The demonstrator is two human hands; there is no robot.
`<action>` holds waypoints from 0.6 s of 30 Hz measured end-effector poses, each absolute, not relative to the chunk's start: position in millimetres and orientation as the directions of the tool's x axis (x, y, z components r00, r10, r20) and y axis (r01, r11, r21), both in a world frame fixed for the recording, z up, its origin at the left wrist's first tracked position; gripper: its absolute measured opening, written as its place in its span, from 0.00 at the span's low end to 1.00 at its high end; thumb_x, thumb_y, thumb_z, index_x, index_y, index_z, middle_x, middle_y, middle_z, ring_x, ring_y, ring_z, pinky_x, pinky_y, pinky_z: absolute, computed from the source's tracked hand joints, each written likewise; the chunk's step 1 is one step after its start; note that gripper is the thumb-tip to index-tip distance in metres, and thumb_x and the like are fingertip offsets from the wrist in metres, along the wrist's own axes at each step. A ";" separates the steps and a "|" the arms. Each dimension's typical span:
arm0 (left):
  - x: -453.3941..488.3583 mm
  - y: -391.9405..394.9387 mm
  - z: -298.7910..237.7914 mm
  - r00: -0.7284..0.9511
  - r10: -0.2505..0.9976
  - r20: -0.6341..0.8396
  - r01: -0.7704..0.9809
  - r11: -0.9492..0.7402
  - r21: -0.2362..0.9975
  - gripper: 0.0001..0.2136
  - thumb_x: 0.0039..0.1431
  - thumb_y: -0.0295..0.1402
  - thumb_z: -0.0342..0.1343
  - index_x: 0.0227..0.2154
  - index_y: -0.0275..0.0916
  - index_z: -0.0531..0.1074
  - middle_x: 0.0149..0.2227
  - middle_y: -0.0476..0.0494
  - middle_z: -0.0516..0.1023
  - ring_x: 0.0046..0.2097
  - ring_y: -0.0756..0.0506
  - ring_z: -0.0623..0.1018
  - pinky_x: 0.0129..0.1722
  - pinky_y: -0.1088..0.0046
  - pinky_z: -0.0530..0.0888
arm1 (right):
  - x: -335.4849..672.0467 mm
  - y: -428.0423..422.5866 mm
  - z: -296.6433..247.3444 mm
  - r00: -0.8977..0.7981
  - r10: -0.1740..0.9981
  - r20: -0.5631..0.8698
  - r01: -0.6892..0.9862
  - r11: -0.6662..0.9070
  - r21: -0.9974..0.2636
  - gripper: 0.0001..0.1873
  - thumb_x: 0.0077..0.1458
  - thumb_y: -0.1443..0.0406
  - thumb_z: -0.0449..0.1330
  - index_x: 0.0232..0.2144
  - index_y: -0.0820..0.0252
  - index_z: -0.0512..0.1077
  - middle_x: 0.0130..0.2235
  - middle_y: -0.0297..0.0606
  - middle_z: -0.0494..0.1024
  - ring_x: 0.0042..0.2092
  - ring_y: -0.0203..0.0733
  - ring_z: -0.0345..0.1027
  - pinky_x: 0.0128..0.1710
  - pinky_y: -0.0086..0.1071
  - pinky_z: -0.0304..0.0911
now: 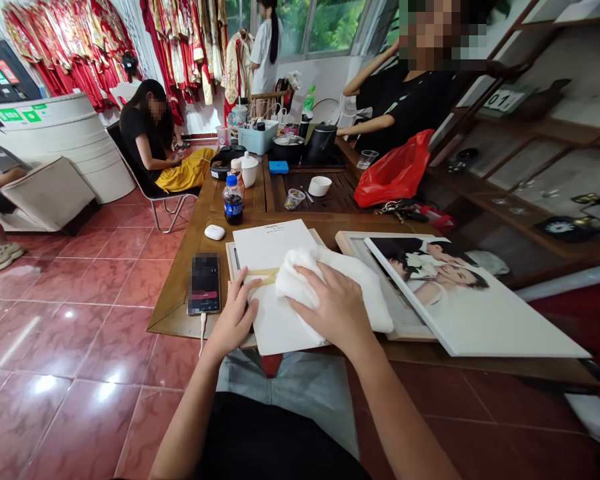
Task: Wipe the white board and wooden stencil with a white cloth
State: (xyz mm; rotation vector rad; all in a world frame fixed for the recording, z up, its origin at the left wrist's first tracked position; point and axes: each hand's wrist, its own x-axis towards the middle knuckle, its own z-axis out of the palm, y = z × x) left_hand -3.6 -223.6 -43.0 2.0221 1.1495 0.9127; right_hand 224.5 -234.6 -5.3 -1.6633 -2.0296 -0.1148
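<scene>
My right hand (333, 308) lies palm down on a white cloth (353, 280), fingers curled into it, pressing it onto a white board (275, 250) at the table's near edge. My left hand (235, 317) rests on the board's left edge, fingers apart, holding it steady beside a strip of tan tape (263, 275). Right of the board lies a large printed wedding photo panel (480, 313), partly over a framed picture (360, 250).
A phone (204, 283) on a charging cable lies left of the board, with a white earbud case (215, 232) and a dark soda bottle (233, 200) behind. Further back: cups, kettle, red plastic bag (393, 175), keys. People sit around the wooden table (180, 293). Shelves stand right.
</scene>
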 end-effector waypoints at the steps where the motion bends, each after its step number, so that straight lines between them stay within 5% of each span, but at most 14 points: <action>1: -3.7 -223.5 -43.2 0.379 0.888 0.259 0.450 -0.422 0.787 0.18 0.74 0.34 0.42 0.63 0.46 0.59 0.75 0.40 0.44 0.76 0.41 0.44 0.73 0.48 0.38 | 219.7 -232.4 -5.3 -0.162 0.899 0.406 0.936 0.270 -0.224 0.28 0.61 0.52 0.57 0.60 0.55 0.70 0.61 0.54 0.70 0.60 0.64 0.64 0.56 0.58 0.59; 9: -3.7 -222.6 -40.2 0.380 0.878 0.290 0.360 -0.429 0.829 0.27 0.71 0.33 0.48 0.69 0.44 0.47 0.74 0.35 0.47 0.75 0.38 0.47 0.73 0.49 0.41 | 201.1 -219.3 10.6 -0.512 0.833 0.212 0.811 0.550 -0.201 0.36 0.56 0.51 0.65 0.65 0.44 0.65 0.68 0.45 0.64 0.67 0.56 0.56 0.65 0.57 0.49; 18: -3.3 -224.5 -41.1 0.383 0.889 0.249 0.454 -0.416 0.788 0.19 0.74 0.34 0.43 0.65 0.45 0.56 0.74 0.38 0.44 0.75 0.41 0.44 0.73 0.48 0.37 | 243.3 -201.5 21.6 -0.418 0.904 0.091 0.880 0.428 -0.206 0.34 0.57 0.52 0.63 0.64 0.43 0.64 0.67 0.44 0.64 0.67 0.58 0.58 0.62 0.60 0.54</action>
